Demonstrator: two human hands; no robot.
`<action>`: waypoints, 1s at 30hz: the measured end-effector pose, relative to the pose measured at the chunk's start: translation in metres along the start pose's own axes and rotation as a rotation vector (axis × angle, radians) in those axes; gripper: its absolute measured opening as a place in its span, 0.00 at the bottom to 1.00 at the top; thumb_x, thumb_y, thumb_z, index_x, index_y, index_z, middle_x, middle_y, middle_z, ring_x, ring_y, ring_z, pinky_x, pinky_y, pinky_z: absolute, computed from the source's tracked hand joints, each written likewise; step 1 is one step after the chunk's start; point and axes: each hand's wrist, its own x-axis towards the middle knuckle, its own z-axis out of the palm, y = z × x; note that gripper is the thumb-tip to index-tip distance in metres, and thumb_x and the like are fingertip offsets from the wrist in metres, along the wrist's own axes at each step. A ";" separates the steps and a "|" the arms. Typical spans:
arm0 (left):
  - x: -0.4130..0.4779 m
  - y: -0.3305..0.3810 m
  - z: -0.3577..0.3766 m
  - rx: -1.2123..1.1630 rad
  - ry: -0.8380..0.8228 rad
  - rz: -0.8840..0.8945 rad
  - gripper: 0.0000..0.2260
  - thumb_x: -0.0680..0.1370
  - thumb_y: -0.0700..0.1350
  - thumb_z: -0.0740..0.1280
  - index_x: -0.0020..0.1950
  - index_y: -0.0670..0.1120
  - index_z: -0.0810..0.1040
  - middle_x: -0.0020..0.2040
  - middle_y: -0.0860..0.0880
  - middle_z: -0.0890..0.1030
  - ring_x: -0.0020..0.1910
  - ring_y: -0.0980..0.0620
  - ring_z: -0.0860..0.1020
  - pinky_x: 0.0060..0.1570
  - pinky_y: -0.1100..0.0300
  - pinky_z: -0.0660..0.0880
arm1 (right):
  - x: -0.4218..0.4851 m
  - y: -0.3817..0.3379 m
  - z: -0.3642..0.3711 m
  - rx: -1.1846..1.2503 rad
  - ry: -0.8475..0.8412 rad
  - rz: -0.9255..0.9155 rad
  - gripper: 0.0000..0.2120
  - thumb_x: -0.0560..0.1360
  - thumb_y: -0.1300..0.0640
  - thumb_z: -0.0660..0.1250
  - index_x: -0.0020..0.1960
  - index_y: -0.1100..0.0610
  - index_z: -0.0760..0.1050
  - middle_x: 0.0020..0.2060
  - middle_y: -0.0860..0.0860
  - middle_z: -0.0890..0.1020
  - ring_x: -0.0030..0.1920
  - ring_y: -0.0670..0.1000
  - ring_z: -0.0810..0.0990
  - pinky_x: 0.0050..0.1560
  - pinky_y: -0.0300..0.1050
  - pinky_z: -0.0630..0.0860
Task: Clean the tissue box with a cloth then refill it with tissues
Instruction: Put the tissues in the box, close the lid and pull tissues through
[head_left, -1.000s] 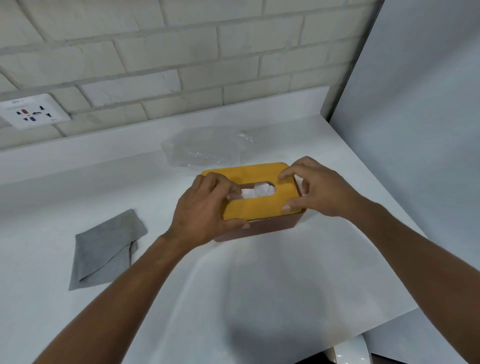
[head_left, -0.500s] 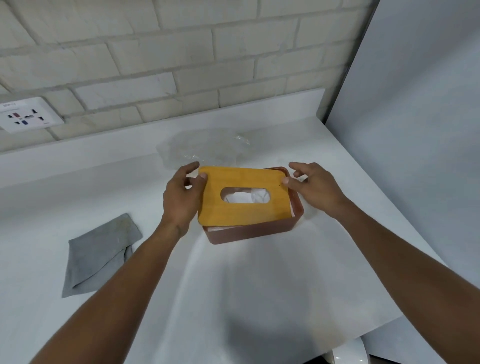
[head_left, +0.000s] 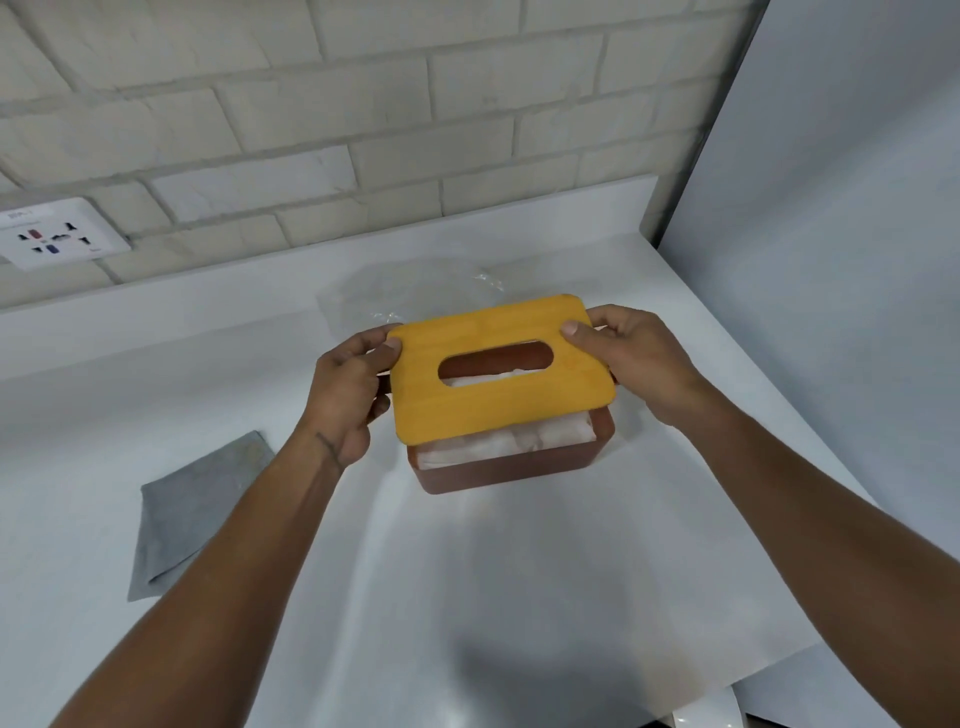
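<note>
A brown tissue box (head_left: 511, 465) stands on the white counter, filled with white tissues (head_left: 506, 444) that show along its near edge. Above it I hold the yellow lid (head_left: 498, 384) with an oval slot, lifted and shifted toward the wall. My left hand (head_left: 345, 397) grips the lid's left end, thumb on top. My right hand (head_left: 631, 358) grips its right end the same way. A folded grey cloth (head_left: 189, 512) lies flat on the counter to the left, apart from both hands.
A clear plastic wrapper (head_left: 410, 293) lies behind the box near the brick wall. A wall socket (head_left: 52, 239) sits at the left. A grey panel (head_left: 831, 260) closes off the right side. The counter's front edge (head_left: 779, 670) runs at lower right.
The lid was resting on the box with my fingers at its slot. Both hands moved to its ends and lifted it up and toward the wall, uncovering the tissues at the front.
</note>
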 end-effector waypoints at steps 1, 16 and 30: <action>0.000 0.001 0.002 0.067 0.007 0.034 0.08 0.82 0.43 0.70 0.60 0.48 0.85 0.45 0.52 0.84 0.31 0.57 0.79 0.32 0.63 0.68 | -0.001 -0.002 -0.003 0.016 0.014 0.012 0.12 0.75 0.45 0.73 0.54 0.50 0.83 0.43 0.50 0.87 0.45 0.52 0.86 0.47 0.48 0.82; -0.006 0.001 0.011 1.321 -0.387 0.516 0.55 0.57 0.88 0.56 0.79 0.60 0.66 0.76 0.53 0.70 0.74 0.46 0.66 0.71 0.44 0.67 | -0.013 0.027 0.003 -0.551 0.119 -0.210 0.21 0.78 0.45 0.69 0.66 0.55 0.77 0.35 0.49 0.80 0.41 0.50 0.79 0.46 0.43 0.71; -0.011 0.003 0.015 1.443 -0.545 0.630 0.70 0.51 0.90 0.55 0.85 0.54 0.47 0.82 0.53 0.60 0.81 0.49 0.58 0.79 0.50 0.54 | -0.016 0.029 -0.017 0.321 -0.037 0.137 0.15 0.81 0.60 0.65 0.67 0.56 0.77 0.60 0.61 0.82 0.53 0.52 0.83 0.59 0.51 0.78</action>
